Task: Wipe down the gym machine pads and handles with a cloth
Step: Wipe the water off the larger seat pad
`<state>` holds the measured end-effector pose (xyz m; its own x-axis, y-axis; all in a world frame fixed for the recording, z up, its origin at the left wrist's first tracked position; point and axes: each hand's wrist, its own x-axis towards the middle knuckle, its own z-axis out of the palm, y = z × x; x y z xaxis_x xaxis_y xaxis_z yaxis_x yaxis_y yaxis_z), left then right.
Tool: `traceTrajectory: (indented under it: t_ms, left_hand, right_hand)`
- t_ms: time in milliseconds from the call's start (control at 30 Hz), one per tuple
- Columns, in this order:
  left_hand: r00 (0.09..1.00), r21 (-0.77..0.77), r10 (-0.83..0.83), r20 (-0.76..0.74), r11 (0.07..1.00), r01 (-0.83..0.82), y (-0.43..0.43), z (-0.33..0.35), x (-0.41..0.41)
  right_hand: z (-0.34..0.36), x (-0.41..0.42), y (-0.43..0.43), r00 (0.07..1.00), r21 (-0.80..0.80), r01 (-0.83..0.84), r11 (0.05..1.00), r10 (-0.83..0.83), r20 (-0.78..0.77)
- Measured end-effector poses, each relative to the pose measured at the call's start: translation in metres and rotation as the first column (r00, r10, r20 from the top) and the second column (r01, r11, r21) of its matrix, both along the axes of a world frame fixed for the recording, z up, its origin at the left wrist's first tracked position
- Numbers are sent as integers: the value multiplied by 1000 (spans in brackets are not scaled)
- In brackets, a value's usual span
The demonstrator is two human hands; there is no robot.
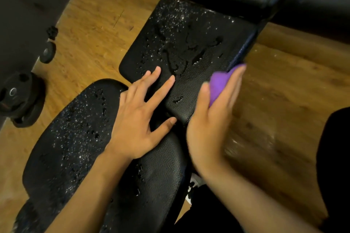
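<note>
Now, left fingers [162, 89] splayed on pad [189, 43], right fingers [233, 85] cupping cloth [218, 85]

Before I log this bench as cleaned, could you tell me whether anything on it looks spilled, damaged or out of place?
No damage shows, but liquid beads and small pools cover the middle pad and the near seat pad, unwiped. The right hand holds the purple cloth beside them.

The left grip [140, 119] lay flat on the wet pad [189, 43]; the right grip [214, 115] held a purple cloth [219, 85] beside it.
</note>
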<state>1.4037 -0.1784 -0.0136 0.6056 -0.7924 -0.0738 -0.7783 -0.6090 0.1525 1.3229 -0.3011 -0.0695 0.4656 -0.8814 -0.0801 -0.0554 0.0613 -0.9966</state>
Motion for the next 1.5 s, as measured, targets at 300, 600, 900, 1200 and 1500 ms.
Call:
traceTrajectory:
  t_ms: [300, 600, 900, 1200, 1500]
  left_hand:
    - [1000, 12, -2, 6, 1000, 2, -1, 0, -2]
    - [1000, 11, 6, 11, 1000, -6, 0, 0, -5]
    - [1000, 3, -2, 8, 1000, 2, 1, 0, -4]
    - [1000, -36, 7, -15, 999, -8, 7, -1, -7]
    - [1000, -33, 27, -8, 999, -28, 7, -4, -11]
  right_hand:
    - [1, 32, -88, 1000, 98, -8, 995, 9, -6]
    - [10, -16, 20, 976, 115, -203, 972, 211, -58]
    - [2, 11, -37, 999, 145, 22, 989, -18, -26]
    - [13, 18, -47, 995, 116, -8, 993, 19, -94]
    - [18, -28, 28, 978, 104, -208, 973, 208, 12]
